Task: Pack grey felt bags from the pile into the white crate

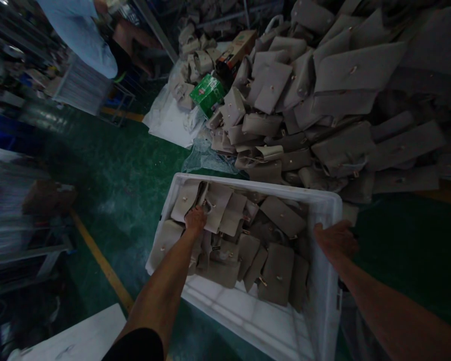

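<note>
A large white plastic bin point(257, 186) holds several grey-beige handbags with small gold-coloured fittings; its bare white bottom shows along the near side. My left hand point(196, 219) reaches into the bin's far left part, closed on a handbag point(188, 199) near its dark-edged opening. Just what part the fingers grip is hidden. More handbags point(277, 273) lie flat and tilted against each other to the right of that hand. My right hand point(337, 239) grips the bin's right rim, thumb over the edge and fingers outside.
Beyond the bin rises a big heap of similar bags point(346, 75). A green box point(208, 93) and a white sheet point(169, 118) lie left of it. Another person point(82, 35) is at the upper left. A white board point(78, 338) stands at the lower left, near a yellow floor line point(101, 260).
</note>
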Available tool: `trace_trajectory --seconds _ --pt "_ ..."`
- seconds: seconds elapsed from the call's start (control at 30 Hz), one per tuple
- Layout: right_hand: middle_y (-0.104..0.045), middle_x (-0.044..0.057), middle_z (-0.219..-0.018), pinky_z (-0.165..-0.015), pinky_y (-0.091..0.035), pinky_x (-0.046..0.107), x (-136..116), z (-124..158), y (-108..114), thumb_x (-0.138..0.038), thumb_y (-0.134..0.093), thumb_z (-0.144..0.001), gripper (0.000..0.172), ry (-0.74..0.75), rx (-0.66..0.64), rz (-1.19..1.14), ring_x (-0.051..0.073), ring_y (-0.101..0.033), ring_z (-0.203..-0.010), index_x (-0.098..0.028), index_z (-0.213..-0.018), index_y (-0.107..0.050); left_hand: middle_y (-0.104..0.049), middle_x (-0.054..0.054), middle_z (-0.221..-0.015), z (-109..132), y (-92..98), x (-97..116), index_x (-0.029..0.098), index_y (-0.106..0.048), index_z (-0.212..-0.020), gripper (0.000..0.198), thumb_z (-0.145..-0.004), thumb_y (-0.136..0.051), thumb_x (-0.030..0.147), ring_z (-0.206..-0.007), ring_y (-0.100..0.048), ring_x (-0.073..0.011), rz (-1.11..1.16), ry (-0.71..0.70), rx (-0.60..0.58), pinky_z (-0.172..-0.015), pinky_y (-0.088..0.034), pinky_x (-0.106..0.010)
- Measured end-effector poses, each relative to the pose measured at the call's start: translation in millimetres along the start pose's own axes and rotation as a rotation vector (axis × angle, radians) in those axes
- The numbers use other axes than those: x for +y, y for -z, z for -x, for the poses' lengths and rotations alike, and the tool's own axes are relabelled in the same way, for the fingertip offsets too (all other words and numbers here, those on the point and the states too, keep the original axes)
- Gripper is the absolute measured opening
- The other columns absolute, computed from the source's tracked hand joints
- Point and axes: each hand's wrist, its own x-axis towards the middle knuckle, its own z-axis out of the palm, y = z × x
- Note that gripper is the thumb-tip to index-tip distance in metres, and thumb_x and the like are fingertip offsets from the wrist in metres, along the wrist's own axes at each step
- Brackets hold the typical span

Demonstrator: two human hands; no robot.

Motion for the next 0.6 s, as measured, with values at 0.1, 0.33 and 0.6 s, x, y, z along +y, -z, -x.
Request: trace_trajectory --seconds 0.1,0.33,0.6 --pt "-0.071 0.029 -0.110 -0.079 -0.056 0.047 1.8 -0.3 -0.8 -0.064 -0.057 -0.094 0.074 0.018 0.001 -0.022 0.045 -0.074 -0.103 -0.004 -0.136 -0.047 -0.062 -0.029 -0.128 5.8 -0.2 13.6 -0.001 -0.047 -0.145 0.075 -0.093 -0.071 0.048 -0.120 -0.063 -0.0391 -0.013 -0.026 0.056 -0.091 -0.058 -0.045" --pt "-0.071 0.028 -0.113 -0.084 -0.058 0.048 1.2 -0.2 2.2 -0.061 -0.056 -0.095 0.071 0.019 -0.019 -0.007 0.046 -0.074 -0.105 -0.004 -0.137 -0.046 -0.067 -0.031 -0.113 -20.2 -7.4 32.2 -0.005 -0.056 -0.128 0.043 -0.110 -0.030 0.025 -0.107 -0.070 -0.0390 -0.025 0.024 0.097 -0.088 -0.059 -0.048" --pt "-0.071 0.028 -0.114 -0.084 -0.060 0.050 1.4 1.0 2.8 -0.060 -0.052 -0.097 0.070 0.033 -0.021 -0.001 0.046 -0.074 -0.104 -0.002 -0.137 -0.046 -0.062 -0.035 -0.126 -13.6 0.4 36.1 -0.008 -0.029 -0.157 0.075 -0.102 -0.057 0.035 -0.112 -0.066 -0.0424 -0.031 -0.060 0.154 -0.086 -0.059 -0.048"
